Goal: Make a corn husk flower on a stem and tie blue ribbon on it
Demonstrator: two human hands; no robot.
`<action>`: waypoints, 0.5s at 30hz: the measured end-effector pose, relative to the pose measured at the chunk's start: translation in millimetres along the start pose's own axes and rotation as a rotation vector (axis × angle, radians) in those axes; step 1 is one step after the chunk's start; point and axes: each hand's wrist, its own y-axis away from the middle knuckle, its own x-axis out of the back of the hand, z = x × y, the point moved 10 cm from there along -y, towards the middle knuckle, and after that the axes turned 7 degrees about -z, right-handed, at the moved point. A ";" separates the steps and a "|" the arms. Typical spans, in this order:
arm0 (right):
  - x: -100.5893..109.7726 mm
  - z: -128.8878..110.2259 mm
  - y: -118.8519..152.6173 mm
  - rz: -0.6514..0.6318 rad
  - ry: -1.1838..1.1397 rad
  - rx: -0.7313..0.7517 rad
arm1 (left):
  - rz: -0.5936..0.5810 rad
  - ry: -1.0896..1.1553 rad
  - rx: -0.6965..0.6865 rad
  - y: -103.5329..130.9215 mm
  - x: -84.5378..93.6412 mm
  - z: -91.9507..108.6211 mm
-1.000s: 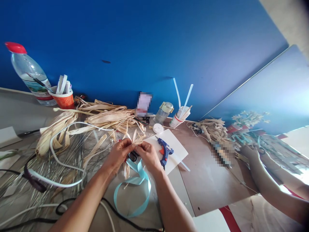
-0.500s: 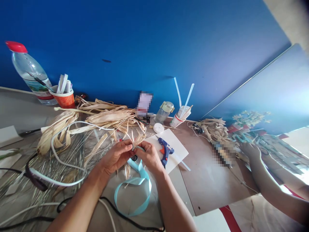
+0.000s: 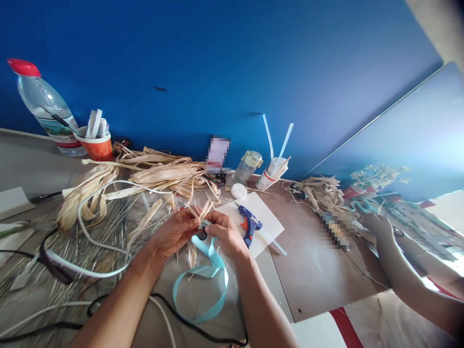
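Observation:
In the middle of the head view, both hands are closed around a small bunch of dried corn husk (image 3: 206,209) whose pale tips stick up above the fingers. My left hand (image 3: 177,229) pinches its base. My right hand (image 3: 226,232) meets it there, with a light blue ribbon (image 3: 213,267) in its fingers. The ribbon hangs down and lies in a loop on the table. A black ring, perhaps a scissors handle, shows in part just below the fingertips. Right of my right hand, a blue glue gun (image 3: 249,224) rests on a white sheet (image 3: 270,227).
Dried husks (image 3: 163,176) lie at the back left, above many thin wires (image 3: 105,241). Cables cross the front. Behind stand a bottle (image 3: 47,113), an orange cup (image 3: 97,146), a jar (image 3: 246,166) and a cup with glue sticks (image 3: 270,175). Another person's hands (image 3: 377,227) work at right.
My right hand has turned and shifted slightly at the base of the husk bunch, and its fingers press closer to my left hand. The husk tips have tilted a little.

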 end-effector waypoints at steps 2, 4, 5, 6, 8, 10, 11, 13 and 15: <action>-1.7 1.5 0.6 -0.021 -0.080 -0.009 | 0.003 0.002 0.004 0.2 -1.0 -0.1; -0.3 0.6 1.6 -0.005 -0.025 -0.017 | -0.004 -0.005 0.001 0.2 -2.7 0.4; 0.4 0.0 2.0 0.004 0.023 -0.021 | -0.009 -0.011 -0.005 0.1 -3.6 0.9; 0.6 -0.3 2.2 0.009 0.064 -0.024 | -0.015 -0.014 -0.012 -0.1 -4.3 1.4; 0.8 -0.2 1.9 0.013 0.095 -0.018 | -0.034 -0.020 -0.025 -0.5 -6.5 1.7; 3.5 0.0 0.9 0.039 0.080 0.013 | -0.048 -0.031 -0.023 -1.0 -8.3 -0.1; 6.6 -0.1 0.3 0.067 0.060 0.037 | -0.047 -0.039 -0.017 -1.2 -8.4 -1.6; 14.5 -0.3 -0.5 0.139 -0.004 0.093 | -0.031 -0.057 -0.007 -1.5 -7.5 -4.5; 21.3 -0.4 -0.5 0.199 -0.075 0.145 | -0.004 -0.076 -0.003 -1.8 -5.2 -6.1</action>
